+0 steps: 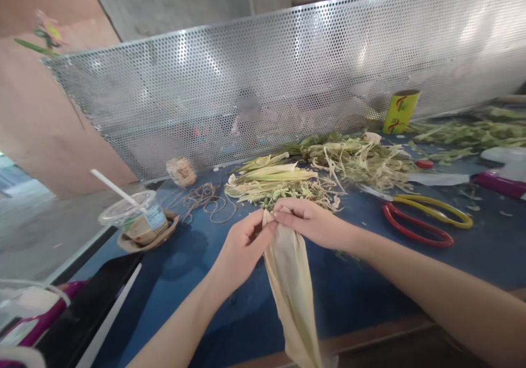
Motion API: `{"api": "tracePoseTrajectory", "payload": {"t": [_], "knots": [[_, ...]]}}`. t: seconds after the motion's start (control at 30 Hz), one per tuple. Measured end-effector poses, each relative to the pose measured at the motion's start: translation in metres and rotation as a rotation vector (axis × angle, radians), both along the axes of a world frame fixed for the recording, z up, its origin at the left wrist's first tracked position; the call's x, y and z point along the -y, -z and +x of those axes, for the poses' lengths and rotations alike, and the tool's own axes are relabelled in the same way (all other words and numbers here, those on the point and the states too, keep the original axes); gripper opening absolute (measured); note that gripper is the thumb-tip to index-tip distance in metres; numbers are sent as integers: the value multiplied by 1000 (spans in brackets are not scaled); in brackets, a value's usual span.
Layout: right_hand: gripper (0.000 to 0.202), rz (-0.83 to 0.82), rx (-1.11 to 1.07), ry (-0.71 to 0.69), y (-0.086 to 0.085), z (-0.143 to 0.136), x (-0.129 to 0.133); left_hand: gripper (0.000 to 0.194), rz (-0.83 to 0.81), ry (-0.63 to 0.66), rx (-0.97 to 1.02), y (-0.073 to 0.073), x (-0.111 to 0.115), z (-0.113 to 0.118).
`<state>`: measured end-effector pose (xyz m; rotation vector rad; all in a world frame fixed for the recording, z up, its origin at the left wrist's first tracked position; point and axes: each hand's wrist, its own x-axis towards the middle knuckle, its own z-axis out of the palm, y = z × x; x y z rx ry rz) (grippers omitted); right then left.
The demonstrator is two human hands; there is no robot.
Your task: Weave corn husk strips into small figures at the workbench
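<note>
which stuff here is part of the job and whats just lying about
Seemingly part of the work:
pale strip, between left hand and right hand
dried plant pile
scissors
twine, perhaps

Seemingly just lying about:
drink cup
yellow container

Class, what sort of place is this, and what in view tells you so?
Probably a craft workspace: a pale, husk-like strip is held over a blue table, where dry plant material, loose twine and large scissors lie within view.
</note>
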<state>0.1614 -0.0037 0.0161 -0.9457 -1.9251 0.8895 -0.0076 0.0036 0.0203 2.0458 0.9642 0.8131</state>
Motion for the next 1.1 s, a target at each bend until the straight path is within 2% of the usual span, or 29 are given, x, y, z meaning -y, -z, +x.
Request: {"api": "tracePoseTrajectory", "payload": {"t": [0.1,0.3,0.47,0.6,0.67,0.77,0.87,0.93,1.1], "knots": [[23,-62,-191,-19,2,-2,0,24,-8,-55,92,0,0,2],[28,-323,-686,-88,12,-19,2,25,10,-129,209,6,5,7],[32,-433,-835,-48,10,-28,7,27,47,-191,222,7,9,10],[32,-476,-920,18,7,-22,3,25,113,-282,255,4,7,9],[31,-430,-848,47,6,-16,-1,25,108,-316,236,3,5,7],[32,-409,-603,43,4,-9,-4,23,105,-308,162,2,4,3],[33,-470,-328,28,2,-7,-2,17,185,-340,155,2,3,1],[29,-419,-184,36,2,-7,-1,15,222,-360,166,3,2,0],[18,-242,-101,88,4,-1,-7,19,83,-278,158,2,-3,0]]}}
